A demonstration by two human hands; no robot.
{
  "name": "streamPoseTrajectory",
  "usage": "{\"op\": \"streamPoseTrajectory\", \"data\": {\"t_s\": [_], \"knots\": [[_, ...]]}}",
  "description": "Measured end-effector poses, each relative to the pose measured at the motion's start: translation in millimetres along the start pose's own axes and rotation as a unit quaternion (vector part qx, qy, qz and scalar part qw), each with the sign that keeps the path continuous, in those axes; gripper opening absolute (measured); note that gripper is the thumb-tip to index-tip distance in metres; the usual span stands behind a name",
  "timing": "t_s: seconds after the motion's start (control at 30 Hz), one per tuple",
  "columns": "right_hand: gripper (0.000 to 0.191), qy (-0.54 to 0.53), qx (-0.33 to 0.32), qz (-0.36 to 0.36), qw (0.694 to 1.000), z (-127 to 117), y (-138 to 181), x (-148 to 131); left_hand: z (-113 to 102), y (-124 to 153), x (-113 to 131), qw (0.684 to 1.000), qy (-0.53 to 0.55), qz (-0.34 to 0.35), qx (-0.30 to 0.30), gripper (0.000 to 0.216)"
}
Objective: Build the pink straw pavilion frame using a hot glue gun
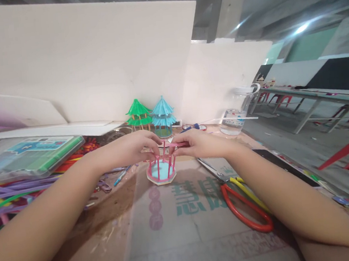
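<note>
A small pavilion frame (161,170) stands upright on the table, with pink posts around an octagonal base and a light blue floor. My left hand (146,145) reaches in from the left, its fingertips closed at the top of the frame's left posts. From the other side, my right hand (191,142) pinches a thin pink strip (177,144) at the top of the frame. Fingers partly hide where the strip meets the posts. Behind my hands stand two finished-looking model pavilions, one green (138,112) and one blue (163,114).
Red-handled scissors (247,210) lie by my right forearm, near a dark flat phone-like object (282,165). A clear plastic jug (235,111) stands at back right. Coloured strips (9,193) and a plastic case (30,156) lie at left. White boards (76,62) rise behind.
</note>
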State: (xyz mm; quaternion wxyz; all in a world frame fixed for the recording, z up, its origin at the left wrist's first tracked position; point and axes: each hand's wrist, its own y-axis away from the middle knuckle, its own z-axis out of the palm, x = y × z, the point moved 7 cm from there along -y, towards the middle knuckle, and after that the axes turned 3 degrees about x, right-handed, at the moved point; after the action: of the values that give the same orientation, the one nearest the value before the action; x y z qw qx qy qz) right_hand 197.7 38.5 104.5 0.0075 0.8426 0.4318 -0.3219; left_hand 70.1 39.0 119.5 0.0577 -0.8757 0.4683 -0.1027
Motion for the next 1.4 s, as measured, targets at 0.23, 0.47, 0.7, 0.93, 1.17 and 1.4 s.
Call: {"op": "streamPoseTrajectory", "data": {"t_s": [0.23,0.47,0.7,0.93,1.17,1.4], "knots": [[0.015,0.047,0.018,0.016,0.999,5.5,-3.8,1.5,2.7,-1.5,-12.1,1.000,0.000,0.014,0.027,0.018],[0.015,0.023,0.038,-0.001,0.999,7.9,-4.9,0.5,2.7,-2.1,-13.0,1.000,0.003,0.009,0.024,0.019],[0.015,0.038,0.044,-0.005,0.998,5.5,-5.4,0.8,2.0,-2.2,-9.2,1.000,-0.007,0.002,0.024,0.021],[0.017,0.043,0.040,-0.004,0.998,7.3,-5.1,1.0,0.4,-0.6,-10.0,1.000,-0.001,-0.002,0.016,0.019],[0.016,0.077,0.038,0.007,0.996,6.3,-4.3,-2.0,-10.3,1.4,-11.6,0.999,0.000,0.019,0.042,0.017],[0.022,0.047,0.036,-0.016,0.998,7.9,-3.9,-4.3,-6.5,-0.3,-6.2,0.999,-0.023,0.009,0.043,0.018]]}}
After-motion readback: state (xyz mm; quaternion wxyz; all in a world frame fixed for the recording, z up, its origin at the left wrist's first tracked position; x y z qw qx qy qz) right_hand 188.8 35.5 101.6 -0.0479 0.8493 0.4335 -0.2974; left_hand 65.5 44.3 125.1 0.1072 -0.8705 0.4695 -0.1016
